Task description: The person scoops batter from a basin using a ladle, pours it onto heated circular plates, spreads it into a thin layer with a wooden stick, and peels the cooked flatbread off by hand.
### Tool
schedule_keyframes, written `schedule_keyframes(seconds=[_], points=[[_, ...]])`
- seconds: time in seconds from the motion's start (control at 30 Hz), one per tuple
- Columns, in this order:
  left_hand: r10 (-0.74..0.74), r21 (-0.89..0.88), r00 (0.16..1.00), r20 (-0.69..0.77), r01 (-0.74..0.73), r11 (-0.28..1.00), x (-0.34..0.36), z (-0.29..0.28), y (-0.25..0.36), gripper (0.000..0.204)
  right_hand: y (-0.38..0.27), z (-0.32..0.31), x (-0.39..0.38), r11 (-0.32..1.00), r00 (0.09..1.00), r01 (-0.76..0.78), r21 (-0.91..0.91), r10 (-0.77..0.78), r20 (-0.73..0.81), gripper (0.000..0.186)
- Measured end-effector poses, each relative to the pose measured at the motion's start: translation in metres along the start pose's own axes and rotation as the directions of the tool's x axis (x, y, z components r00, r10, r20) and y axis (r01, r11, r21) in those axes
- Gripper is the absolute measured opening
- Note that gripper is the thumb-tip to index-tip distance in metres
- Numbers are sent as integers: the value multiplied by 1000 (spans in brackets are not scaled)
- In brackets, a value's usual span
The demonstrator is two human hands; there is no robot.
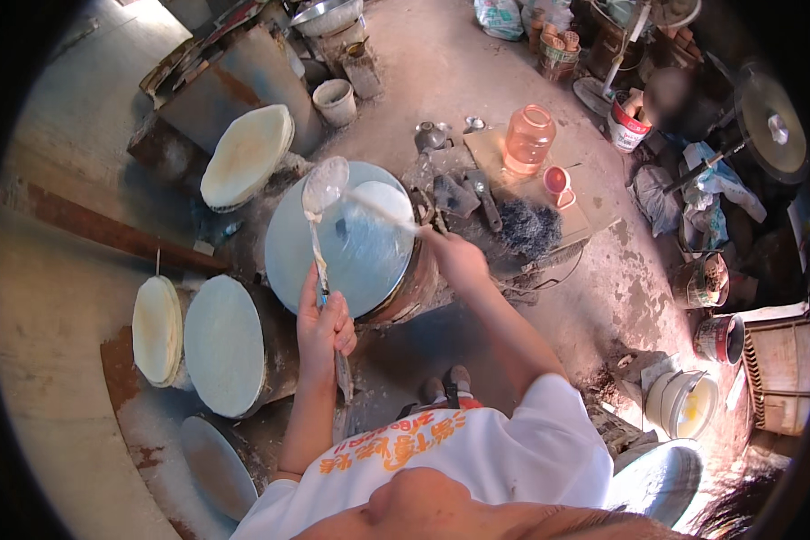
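A large round griddle (297, 243) lies in front of me, with a pale wet round of batter (380, 216) on its right part. My left hand (324, 317) is closed round the long handle of a ladle (326, 184). The ladle's bowl is smeared with whitish batter and hangs over the griddle's far left side. At the griddle's right edge, my right hand (459, 263) grips a thin stick-like spreader (382, 212). The spreader reaches left over the batter and is blurred, so its far end is hard to make out.
Stacked flatbreads (247, 157) rest beyond the griddle, and another stack (157, 331) lies left, beside a second round plate (225, 346). To the right are a dark bristly heap (529, 225), a pink-orange jar (529, 139) and a red-and-white mug (558, 183). Buckets (682, 403) line the right side.
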State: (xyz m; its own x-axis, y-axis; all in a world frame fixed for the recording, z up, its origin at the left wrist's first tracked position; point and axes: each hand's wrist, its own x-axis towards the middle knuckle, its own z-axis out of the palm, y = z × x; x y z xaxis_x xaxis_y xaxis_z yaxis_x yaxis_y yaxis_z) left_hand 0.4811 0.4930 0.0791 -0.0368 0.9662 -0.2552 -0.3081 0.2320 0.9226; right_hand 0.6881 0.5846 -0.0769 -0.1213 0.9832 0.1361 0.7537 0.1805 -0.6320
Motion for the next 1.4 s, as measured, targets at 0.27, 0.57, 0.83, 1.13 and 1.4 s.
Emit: schedule_keyframes(seconds=[0.27,0.57,0.83,1.13,1.4], points=[[-118,-251,986,116,144,957,54,6,-1,50,-31,36,5,988,995,-63,-143,74,72,35],[-286,-754,911,297,408,516,84,-62,12,2,2,19,-32,999,1000,25,-44,-24,14,29],[-376,-845,875,305,431,318,100,-60,13,26,10,-9,-13,983,983,90,160,-114,146,22],[-201,-670,980,-4,147,728,70,-29,-81,28,-52,86,-99,741,956,-276,612,277,97,30],[-102,-768,867,488,370,-523,27,-41,-28,27,-67,45,-56,952,976,-37,304,100,-194,30]])
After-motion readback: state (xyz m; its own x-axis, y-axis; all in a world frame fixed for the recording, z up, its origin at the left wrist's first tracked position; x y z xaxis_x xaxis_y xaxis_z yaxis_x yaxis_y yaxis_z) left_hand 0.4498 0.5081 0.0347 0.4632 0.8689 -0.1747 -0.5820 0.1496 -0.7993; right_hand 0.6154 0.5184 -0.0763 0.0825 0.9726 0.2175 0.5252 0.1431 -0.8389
